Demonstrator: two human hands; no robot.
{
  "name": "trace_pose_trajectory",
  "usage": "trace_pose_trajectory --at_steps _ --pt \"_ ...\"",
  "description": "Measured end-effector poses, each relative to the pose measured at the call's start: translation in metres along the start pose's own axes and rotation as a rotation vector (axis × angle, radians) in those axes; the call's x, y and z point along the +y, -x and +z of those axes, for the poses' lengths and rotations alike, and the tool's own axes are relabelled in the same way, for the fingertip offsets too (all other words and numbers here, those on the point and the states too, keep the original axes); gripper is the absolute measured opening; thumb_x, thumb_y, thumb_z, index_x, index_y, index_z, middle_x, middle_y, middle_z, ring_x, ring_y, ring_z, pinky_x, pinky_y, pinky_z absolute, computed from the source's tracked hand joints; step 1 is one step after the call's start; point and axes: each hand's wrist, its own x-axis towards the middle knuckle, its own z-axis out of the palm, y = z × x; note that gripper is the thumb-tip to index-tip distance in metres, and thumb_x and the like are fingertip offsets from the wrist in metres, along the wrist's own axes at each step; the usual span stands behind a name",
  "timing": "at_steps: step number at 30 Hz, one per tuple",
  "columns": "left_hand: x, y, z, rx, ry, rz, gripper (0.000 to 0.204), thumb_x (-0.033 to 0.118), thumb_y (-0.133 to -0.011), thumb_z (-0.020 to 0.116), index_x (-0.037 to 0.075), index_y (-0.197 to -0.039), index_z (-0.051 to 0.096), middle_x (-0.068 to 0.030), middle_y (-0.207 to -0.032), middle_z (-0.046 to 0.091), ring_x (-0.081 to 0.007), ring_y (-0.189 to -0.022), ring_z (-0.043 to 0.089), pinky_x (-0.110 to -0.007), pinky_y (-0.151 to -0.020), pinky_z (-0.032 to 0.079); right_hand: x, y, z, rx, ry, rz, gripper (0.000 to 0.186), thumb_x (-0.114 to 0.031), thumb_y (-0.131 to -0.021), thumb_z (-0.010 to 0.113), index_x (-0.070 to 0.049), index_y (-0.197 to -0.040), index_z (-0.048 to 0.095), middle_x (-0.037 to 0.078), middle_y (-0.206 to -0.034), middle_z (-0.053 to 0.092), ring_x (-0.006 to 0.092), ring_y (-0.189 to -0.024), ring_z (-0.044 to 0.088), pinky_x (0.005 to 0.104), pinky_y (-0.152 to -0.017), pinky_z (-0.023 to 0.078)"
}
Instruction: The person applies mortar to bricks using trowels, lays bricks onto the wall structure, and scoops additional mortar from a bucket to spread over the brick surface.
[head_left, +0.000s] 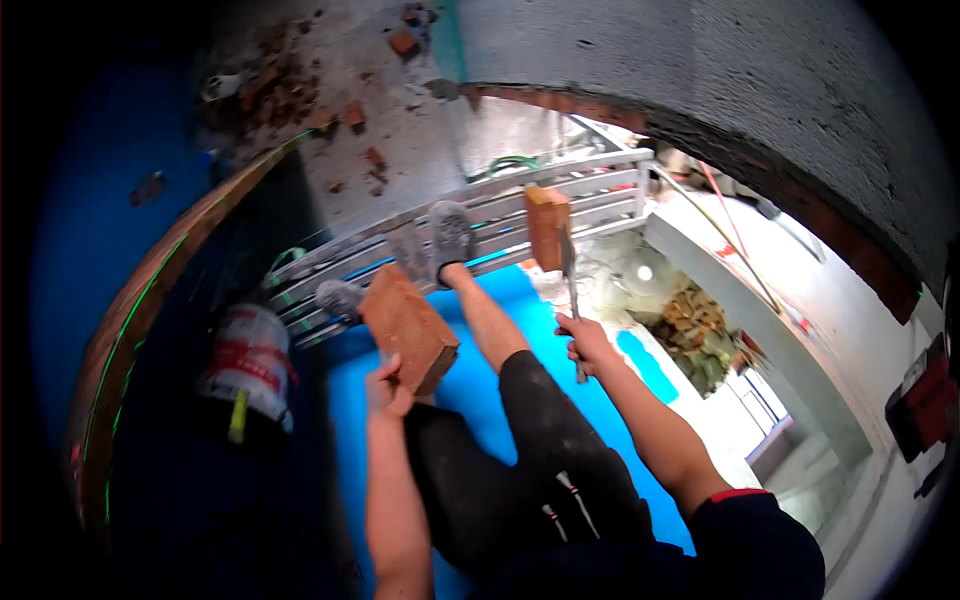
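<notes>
My left hand (390, 385) grips a red brick (405, 325) by its lower left end, held tilted over my legs. My right hand (585, 345) is closed round a long metal tool (570, 280) with a narrow-looking blade that points up and away from me. Just left of that blade, a second brick (543, 222) stands upright at the metal slatted platform (610, 175); whether the blade touches it I cannot tell. My shoes (450, 225) rest on the platform, the left one partly behind the held brick.
A white-and-red bucket (245, 355) sits left of me, near a curved-looking edge (150, 280) with green lines. Broken brick (265, 90) lies on concrete ahead. A rough concrete overhang (760, 90) crosses the upper right. Rubble (690, 325) lies lower down right. A dark red tool (920, 400) is far right.
</notes>
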Motion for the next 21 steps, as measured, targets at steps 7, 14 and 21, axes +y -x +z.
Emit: trace_pose_trajectory --at_steps 7,14,21 --pt "0.003 -0.024 0.003 0.151 -0.225 -0.086 0.052 0.016 -0.077 0.065 -0.003 -0.124 0.049 -0.0159 -0.117 0.061 -0.0301 -0.105 0.061 -0.040 -0.095 0.046 -0.045 -0.153 -0.049 0.615 0.834 -0.432 0.068 -0.053 -0.063 0.080 0.006 -0.091 0.059 0.027 -0.088 0.064 0.0415 -0.087 0.064 0.0454 -0.074 0.050" --pt "0.007 -0.050 -0.005 0.317 -0.296 -0.039 0.056 0.004 -0.074 0.066 -0.002 -0.127 0.047 -0.0155 -0.120 0.058 -0.0309 -0.108 0.059 -0.042 -0.097 0.045 -0.096 -0.228 -0.045 0.447 0.909 -0.526 0.072 -0.053 -0.062 0.081 0.006 -0.099 0.059 0.022 -0.094 0.066 0.0343 -0.094 0.063 0.0396 -0.082 0.049" --pt "0.013 -0.104 0.072 0.203 -0.982 0.170 0.074 0.003 -0.064 0.071 0.002 -0.131 0.038 -0.0171 -0.117 0.056 -0.0311 -0.108 0.057 -0.041 -0.093 0.045 -0.107 -0.280 -0.072 0.230 0.738 -0.597 0.056 -0.045 -0.064 0.082 0.001 -0.091 0.066 0.016 -0.086 0.069 0.0282 -0.085 0.066 0.0376 -0.076 0.050"
